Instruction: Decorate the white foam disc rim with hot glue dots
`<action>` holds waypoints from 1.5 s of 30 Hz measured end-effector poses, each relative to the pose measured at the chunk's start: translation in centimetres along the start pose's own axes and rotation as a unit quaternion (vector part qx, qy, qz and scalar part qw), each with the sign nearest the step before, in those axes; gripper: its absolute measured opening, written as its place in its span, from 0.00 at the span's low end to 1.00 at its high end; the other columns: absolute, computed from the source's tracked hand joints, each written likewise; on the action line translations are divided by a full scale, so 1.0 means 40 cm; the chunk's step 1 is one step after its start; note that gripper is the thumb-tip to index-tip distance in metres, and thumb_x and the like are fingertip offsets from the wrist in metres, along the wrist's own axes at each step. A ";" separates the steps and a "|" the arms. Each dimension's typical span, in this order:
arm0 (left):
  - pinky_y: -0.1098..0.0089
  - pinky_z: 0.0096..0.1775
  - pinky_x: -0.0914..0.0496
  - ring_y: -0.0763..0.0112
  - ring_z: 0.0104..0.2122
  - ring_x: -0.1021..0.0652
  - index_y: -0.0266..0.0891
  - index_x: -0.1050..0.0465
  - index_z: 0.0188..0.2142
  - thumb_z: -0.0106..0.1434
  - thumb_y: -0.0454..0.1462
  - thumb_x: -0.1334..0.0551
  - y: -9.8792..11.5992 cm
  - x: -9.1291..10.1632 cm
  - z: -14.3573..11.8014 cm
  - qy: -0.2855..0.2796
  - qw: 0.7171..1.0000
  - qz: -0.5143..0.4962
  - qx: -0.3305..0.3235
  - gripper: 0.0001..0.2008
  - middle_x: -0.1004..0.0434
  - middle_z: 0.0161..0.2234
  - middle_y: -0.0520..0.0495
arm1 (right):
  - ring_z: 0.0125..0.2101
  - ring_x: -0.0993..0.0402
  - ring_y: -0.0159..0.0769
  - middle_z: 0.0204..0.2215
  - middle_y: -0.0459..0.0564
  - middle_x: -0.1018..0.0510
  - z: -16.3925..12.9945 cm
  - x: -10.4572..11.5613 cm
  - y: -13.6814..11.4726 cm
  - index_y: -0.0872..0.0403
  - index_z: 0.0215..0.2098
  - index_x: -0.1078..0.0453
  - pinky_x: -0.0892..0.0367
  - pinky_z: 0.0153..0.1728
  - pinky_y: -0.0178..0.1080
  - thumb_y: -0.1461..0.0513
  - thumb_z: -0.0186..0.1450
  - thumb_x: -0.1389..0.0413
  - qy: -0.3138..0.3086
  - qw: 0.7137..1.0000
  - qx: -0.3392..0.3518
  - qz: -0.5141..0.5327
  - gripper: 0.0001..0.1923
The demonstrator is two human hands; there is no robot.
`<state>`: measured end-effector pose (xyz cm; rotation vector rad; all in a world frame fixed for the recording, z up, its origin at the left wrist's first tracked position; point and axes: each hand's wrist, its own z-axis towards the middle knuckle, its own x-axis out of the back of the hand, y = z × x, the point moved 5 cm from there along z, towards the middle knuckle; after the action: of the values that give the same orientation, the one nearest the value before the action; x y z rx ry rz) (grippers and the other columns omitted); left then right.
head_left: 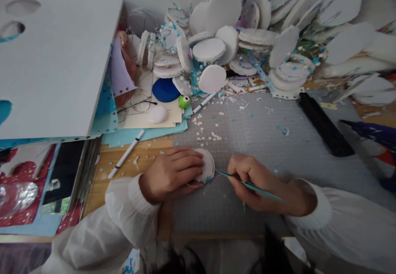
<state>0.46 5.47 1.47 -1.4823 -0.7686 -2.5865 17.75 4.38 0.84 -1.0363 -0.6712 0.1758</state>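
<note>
My left hand (175, 168) lies over a small white round disc (208, 166), its fingers pressing the disc from above and its thumb low at the side. The disc has a rough layered rim and a bluish bit on its lower edge. A thin thread or wire loops below my left fingers. My right hand (255, 181) is closed around a slim teal pointed strip (262, 191), whose exact kind I cannot make out. Its tip meets or nearly meets the disc's right edge. Both hands are low over the grey cutting mat (266, 138).
Many white discs (208, 50) are heaped along the back. Tiny paper stars (213, 135) litter the mat. A black case-like object (326, 125) and a dark blue tool (371, 131) lie right. Glasses (140, 105), a white marker (126, 153) and a large white board (58, 67) are left.
</note>
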 end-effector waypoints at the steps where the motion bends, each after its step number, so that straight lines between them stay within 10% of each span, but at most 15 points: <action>1: 0.61 0.49 0.28 0.61 0.44 0.21 0.35 0.29 0.40 0.60 0.39 0.36 0.000 0.000 0.000 0.002 1.000 0.000 -0.001 0.10 0.19 0.39 0.43 | 0.26 0.42 0.30 0.26 0.42 0.39 0.000 0.000 0.003 0.50 0.32 0.51 0.45 0.27 0.35 0.72 0.59 0.51 0.004 1.000 -0.003 -0.001 0.14; 24: 0.59 0.49 0.33 0.60 0.46 0.27 0.37 0.30 0.46 0.64 0.37 0.42 0.010 -0.002 0.006 -0.057 0.998 0.019 0.014 0.12 0.24 0.42 0.42 | 0.25 0.44 0.28 0.27 0.42 0.39 0.000 -0.006 0.012 0.50 0.32 0.52 0.44 0.27 0.34 0.69 0.63 0.53 0.019 0.998 -0.053 0.013 0.11; 35: 0.57 0.52 0.35 0.62 0.44 0.23 0.37 0.31 0.44 0.60 0.39 0.39 0.013 0.024 0.001 0.011 1.000 -0.014 0.025 0.13 0.22 0.40 0.41 | 0.25 0.37 0.30 0.28 0.45 0.34 -0.007 0.143 0.041 0.51 0.34 0.43 0.40 0.24 0.35 0.64 0.65 0.47 0.321 0.943 -0.091 -0.009 0.06; 45: 0.54 0.49 0.32 0.56 0.47 0.27 0.37 0.32 0.48 0.55 0.41 0.36 0.013 0.062 -0.008 0.107 0.991 -0.040 0.069 0.22 0.27 0.44 0.38 | 0.27 0.33 0.32 0.29 0.46 0.32 -0.012 0.146 0.037 0.51 0.33 0.39 0.37 0.24 0.36 0.63 0.64 0.45 0.348 0.932 -0.085 -0.049 0.05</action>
<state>-0.99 5.31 3.59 -1.1378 -0.9746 -2.6297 22.92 7.36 1.94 -1.1348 -0.0871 -0.3360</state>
